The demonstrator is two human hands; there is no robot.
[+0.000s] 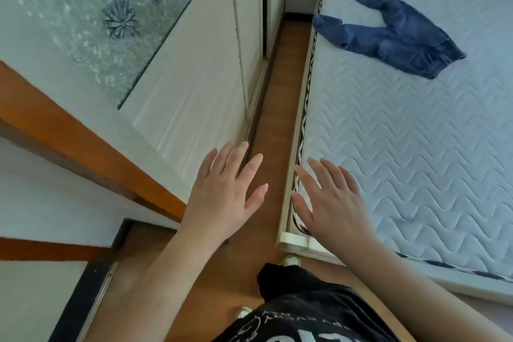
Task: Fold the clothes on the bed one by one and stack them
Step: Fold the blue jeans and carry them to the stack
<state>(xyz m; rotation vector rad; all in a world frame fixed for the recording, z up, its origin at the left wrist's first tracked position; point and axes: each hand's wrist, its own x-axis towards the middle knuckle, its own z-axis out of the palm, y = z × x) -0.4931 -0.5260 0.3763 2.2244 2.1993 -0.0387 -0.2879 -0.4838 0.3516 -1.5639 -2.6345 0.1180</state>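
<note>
A pair of blue jeans (394, 33) lies unfolded and crumpled on the far left part of the bed (416, 147), its legs spread toward the mattress edge. My left hand (224, 191) hovers over the floor gap beside the bed, fingers straight and spread, holding nothing. My right hand (330, 203) is held flat over the near left corner of the mattress, fingers straight, also empty. Both hands are well short of the jeans.
A white wardrobe (194, 78) with a frosted glass panel (97, 16) stands to the left. A narrow strip of wooden floor (277, 108) runs between the wardrobe and the bed frame (294, 241). My black printed shirt and shoes show at the bottom.
</note>
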